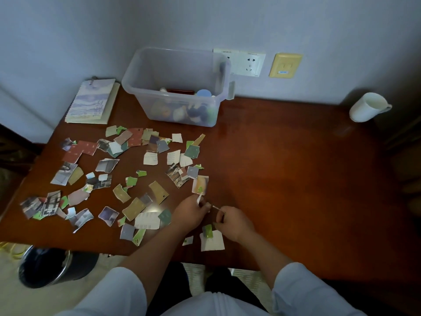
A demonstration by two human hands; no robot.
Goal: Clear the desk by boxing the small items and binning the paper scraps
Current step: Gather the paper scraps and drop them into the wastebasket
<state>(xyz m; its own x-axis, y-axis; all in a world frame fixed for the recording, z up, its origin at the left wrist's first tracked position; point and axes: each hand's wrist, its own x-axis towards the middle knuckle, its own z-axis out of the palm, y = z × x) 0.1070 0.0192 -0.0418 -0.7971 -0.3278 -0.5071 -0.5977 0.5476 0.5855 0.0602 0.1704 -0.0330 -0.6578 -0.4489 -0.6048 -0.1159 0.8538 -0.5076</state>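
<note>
Mostly the torn paper scraps (135, 136) cover the left half of the desk (284, 179), a glossy red-brown wooden top that catches the light. They are flat, ragged-edged pieces in brick red, mustard, green, grey and white, some printed with photos or text, and several overlap. At the near edge the left hand (191, 208) has its fingers curled, pinching a small white scrap (198, 199) that sticks up from the fingertips. The right hand (232, 222) is just beside it, its fingers also curled and pinching a thin pale sliver (216, 207) that points toward the left hand. Just under the right hand's knuckles a green bit (207, 231) lies on a larger white torn piece (213, 241). At the back against the wall stands the box (145, 71), a clear plastic tub with rounded corners and a lipped rim; the small items (193, 110) sit in its bottom, blurred through the cloudy wall. A spiral notebook (92, 103) with a pale mauve cover lies at the back left corner. A smooth white cup (364, 108) stands at the far right, appearing tilted. On the floor at the near left is the round bin (66, 266), metal-rimmed with a black liner. Pale rolled sleeves (120, 290) cover both upper arms.
</note>
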